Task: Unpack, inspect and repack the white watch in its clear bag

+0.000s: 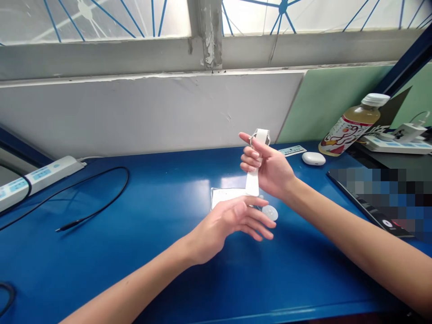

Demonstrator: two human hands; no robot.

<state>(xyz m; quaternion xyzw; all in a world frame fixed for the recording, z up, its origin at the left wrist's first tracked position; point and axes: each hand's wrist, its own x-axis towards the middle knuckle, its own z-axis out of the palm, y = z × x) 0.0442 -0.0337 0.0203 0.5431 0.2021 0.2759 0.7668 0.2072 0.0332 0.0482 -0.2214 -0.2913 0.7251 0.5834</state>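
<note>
- Blue surface (162, 270), with black cable (74, 223) toward the left edge.
- Left hand (232, 218), mid-surface, fingers apart.
- White strap (252, 182), raised toward the far edge, touching the left hand or not: cannot tell; probably best steadied low.
- Right hand (272, 168), clamped on the strap.

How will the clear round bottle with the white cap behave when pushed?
The clear round bottle with the white cap would probably feel fairly heavy, since yellowish liquid shows high inside. Taller than wide, it could tip if pushed near the top. Its rounded sides suggest it might roll once down.
</note>
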